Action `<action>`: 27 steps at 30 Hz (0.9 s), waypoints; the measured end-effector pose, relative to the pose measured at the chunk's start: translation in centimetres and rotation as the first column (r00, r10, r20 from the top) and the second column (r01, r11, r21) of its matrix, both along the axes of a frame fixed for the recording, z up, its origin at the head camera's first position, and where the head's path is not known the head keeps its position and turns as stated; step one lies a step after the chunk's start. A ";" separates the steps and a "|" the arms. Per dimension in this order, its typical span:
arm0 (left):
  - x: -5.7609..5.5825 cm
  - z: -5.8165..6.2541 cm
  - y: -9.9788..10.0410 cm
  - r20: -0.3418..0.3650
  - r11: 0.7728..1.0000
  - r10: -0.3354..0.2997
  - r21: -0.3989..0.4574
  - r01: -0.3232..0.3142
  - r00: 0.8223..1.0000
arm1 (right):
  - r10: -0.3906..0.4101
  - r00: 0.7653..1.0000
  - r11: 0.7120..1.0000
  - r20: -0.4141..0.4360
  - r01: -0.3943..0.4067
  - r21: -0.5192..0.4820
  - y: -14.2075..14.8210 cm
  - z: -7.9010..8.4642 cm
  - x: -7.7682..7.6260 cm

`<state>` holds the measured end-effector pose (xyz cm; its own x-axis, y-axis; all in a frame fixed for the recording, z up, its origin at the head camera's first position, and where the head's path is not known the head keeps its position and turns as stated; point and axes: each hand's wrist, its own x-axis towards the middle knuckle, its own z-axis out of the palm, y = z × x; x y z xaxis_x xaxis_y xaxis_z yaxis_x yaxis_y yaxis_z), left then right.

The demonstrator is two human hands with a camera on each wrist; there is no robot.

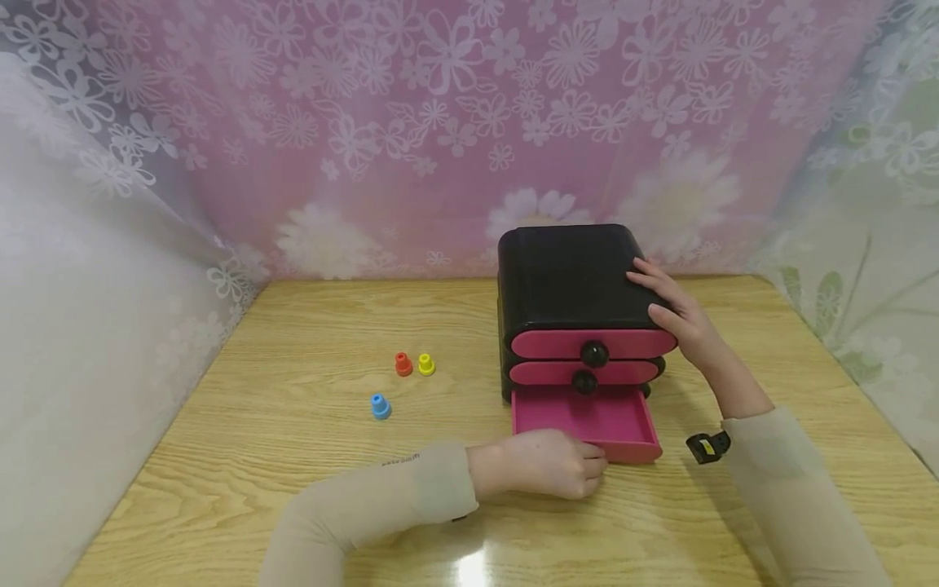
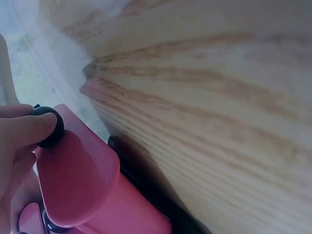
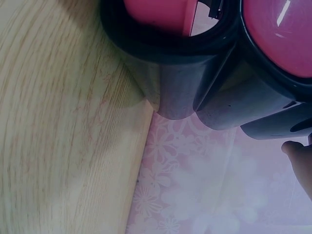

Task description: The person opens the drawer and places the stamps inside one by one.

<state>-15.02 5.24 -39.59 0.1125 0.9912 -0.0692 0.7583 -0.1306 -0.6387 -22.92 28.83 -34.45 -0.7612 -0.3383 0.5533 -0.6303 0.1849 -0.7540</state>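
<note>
A small black drawer cabinet (image 1: 572, 277) with pink drawer fronts stands on the wooden table. Its bottom drawer (image 1: 637, 452) is pulled out, and no object shows in the visible part. The left hand (image 1: 553, 463) is at that drawer's front; in the left wrist view, thumb and fingers pinch its round black knob (image 2: 57, 129). On the cabinet's top right edge rests the right hand (image 1: 678, 318), fingers extended over the top. Only a fingertip (image 3: 295, 150) of it appears in the right wrist view. The upper two drawers (image 1: 543, 344) are closed.
Left of the cabinet, a red cone-shaped piece (image 1: 403, 364) and a yellow one (image 1: 426, 364) stand side by side. A blue one (image 1: 380, 407) is nearer the front. Flowered cloth (image 1: 411, 163) hangs behind the table (image 1: 308, 359) and at both sides.
</note>
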 end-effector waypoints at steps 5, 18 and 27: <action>0.2 0.0 0.0 -0.006 1.000 0.010 -0.005 -0.010 1.000 | -0.007 1.000 1.000 0.002 0.007 0.016 0.1 -0.2 0.0; 0.5 -0.7 0.1 0.025 0.998 0.036 -0.046 -0.035 0.999 | -0.006 1.000 1.000 0.000 0.006 0.015 0.1 -0.1 0.0; 0.6 -0.4 -0.1 0.153 0.992 0.123 -0.043 -0.118 0.981 | -0.007 1.000 1.000 -0.005 0.007 0.005 0.1 -0.2 0.0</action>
